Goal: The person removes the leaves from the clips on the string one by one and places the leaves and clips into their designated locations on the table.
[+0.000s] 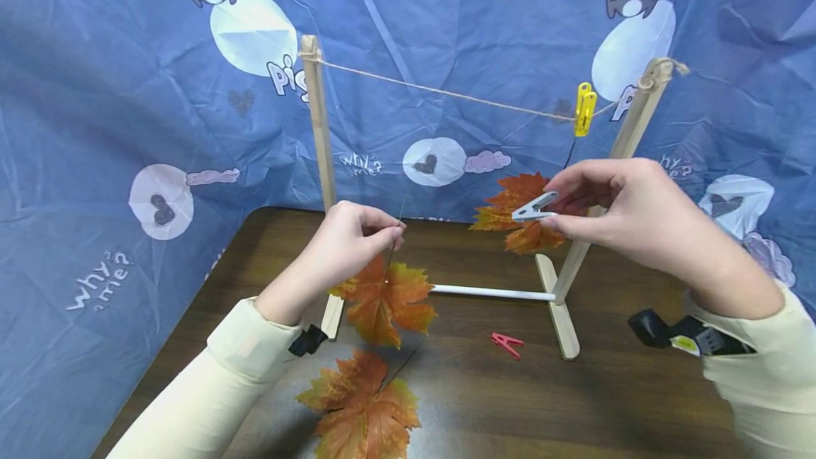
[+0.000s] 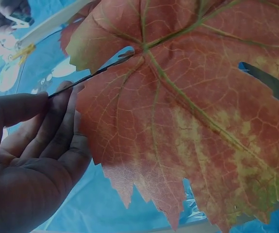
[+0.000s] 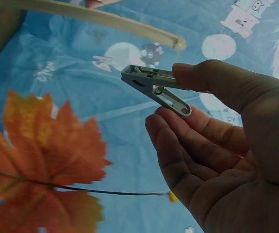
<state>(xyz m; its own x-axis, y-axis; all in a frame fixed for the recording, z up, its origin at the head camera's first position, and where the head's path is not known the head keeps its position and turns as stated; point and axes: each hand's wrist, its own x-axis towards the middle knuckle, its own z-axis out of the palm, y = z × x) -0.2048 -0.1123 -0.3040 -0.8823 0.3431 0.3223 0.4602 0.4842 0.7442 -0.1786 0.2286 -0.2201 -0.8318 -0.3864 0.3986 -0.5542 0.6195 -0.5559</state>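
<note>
While pinched leaf [image 1: 385, 303] dangles, grey clothespin [image 3: 146, 79] apart

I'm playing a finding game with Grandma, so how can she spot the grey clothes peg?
Find the pale wooden frame with beige string across its top. In front of the right post, the person's right hand pinches the V-shaped, grey plastic clothes peg. It's the only grey one: the yellow plastic peg grips the string, and the red plastic peg lies on the brown table.
</note>
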